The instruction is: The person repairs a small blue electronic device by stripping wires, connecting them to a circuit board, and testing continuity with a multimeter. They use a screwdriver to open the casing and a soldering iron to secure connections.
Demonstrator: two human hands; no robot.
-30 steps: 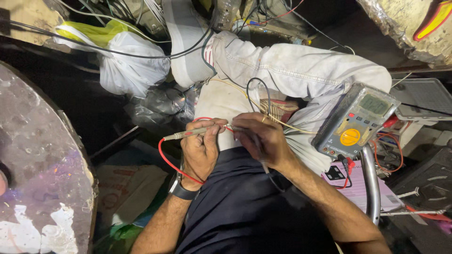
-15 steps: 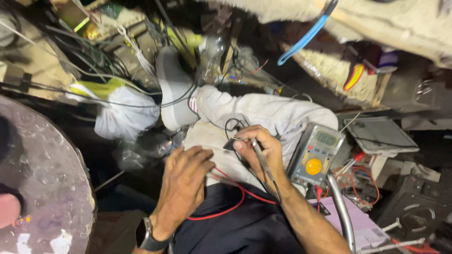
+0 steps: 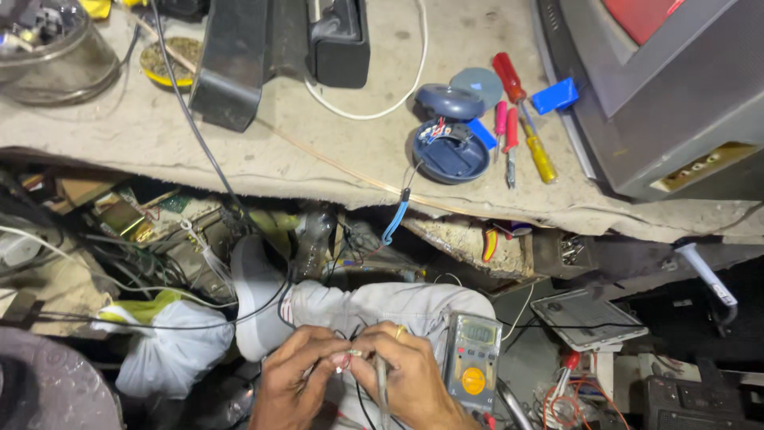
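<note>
Both hands work low in the frame, over the person's lap, with the fingertips meeting. The left hand (image 3: 298, 374) is curled, thumb and forefinger pinched on the end of a thin wire (image 3: 348, 356) with a red tip. The right hand (image 3: 406, 374) is also curled; its fingertips press against the same wire end, and its fingers close around a slim grey probe (image 3: 380, 382). A ring sits on one finger of the right hand.

The probe runs nearly vertically in the frame, its long axis going from the fingertips down toward the bottom edge; which end is the tip cannot be told, since the fingers cover it. The short visible stretch of wire lies roughly level, between the two sets of fingertips.

Just beside the right hand, touching the grey trouser leg (image 3: 382, 306), rests a grey meter (image 3: 472, 362) with an orange dial and a small display, standing upright and slightly tilted. A white shoe (image 3: 259, 299) shows past the knee, with a white plastic bag (image 3: 171, 350) near it.

Above, well apart from the hands, the worktop (image 3: 159, 135) carries a blue round case (image 3: 450, 151) lying open, its lid (image 3: 450, 102) beside it. Near it lie a red-and-yellow screwdriver (image 3: 525, 115) and two smaller pink ones (image 3: 505, 131). A grey television set (image 3: 660, 95) sits at the far right.
</note>
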